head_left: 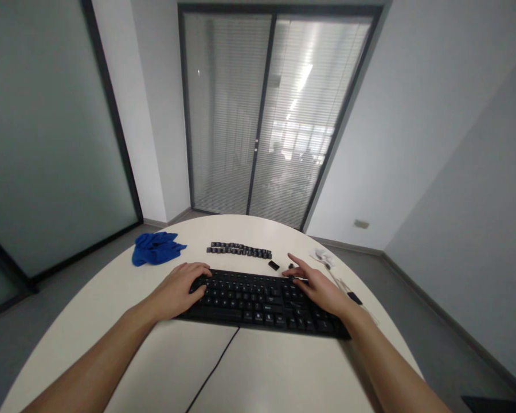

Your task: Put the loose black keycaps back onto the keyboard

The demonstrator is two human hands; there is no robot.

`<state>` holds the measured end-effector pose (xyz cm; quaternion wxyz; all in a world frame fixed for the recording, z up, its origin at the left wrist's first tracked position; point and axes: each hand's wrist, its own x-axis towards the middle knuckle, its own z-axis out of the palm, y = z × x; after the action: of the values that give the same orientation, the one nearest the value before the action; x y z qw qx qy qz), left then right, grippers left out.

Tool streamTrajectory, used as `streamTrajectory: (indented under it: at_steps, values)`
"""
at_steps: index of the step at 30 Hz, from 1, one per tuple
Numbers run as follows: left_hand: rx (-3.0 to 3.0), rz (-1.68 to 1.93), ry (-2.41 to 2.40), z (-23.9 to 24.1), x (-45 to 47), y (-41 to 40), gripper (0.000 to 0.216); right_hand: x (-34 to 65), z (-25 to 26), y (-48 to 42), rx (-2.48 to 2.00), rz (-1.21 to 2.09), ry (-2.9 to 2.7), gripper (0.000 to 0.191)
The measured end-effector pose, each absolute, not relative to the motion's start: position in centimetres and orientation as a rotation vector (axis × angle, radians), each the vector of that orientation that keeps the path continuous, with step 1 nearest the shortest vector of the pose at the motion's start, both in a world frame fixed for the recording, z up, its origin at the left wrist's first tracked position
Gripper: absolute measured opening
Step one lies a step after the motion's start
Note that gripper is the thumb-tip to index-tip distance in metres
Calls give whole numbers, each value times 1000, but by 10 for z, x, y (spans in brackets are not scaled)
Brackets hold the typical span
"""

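Pale tabletop [163, 364] — left hand [178, 291] (half-curled) touches the keyboard [245, 297], right hand [322, 291] partly splayed.

Extends both bare forearms [105, 350] forward, slanting inward from lower left and lower right, holding the left hand [176, 292] palm down with bent fingers [201, 269] and thumb [198, 296] apart, and the right hand [322, 288] well away from it, palm down, with fingers spread and one pointing farthest forward.
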<state>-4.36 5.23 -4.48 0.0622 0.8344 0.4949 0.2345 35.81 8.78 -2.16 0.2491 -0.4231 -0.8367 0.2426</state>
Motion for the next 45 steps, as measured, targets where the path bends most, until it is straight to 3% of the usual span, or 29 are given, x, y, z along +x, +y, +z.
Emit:
streamTrajectory:
  at_steps: [12, 18, 23, 31, 45]
  values:
    - [2521, 728, 1491, -46, -44, 53, 27, 360, -22, 87, -1137, 494, -2484, 81]
    - [2509, 708, 1501, -46, -44, 52, 27, 362, -25, 90, -1164, 583, -2270, 72]
    - [2503, 724, 1512, -45, -43, 51, 27, 361, -18, 86, -1212, 463, -2344, 53]
    - [2507, 730, 1506, -43, -41, 51, 26, 346, -9, 80, -1325, 186, -2550, 55]
    - [2502, 719, 1503, -43, -42, 51, 27, 342, 4, 82, -1404, 334, -2437, 36]
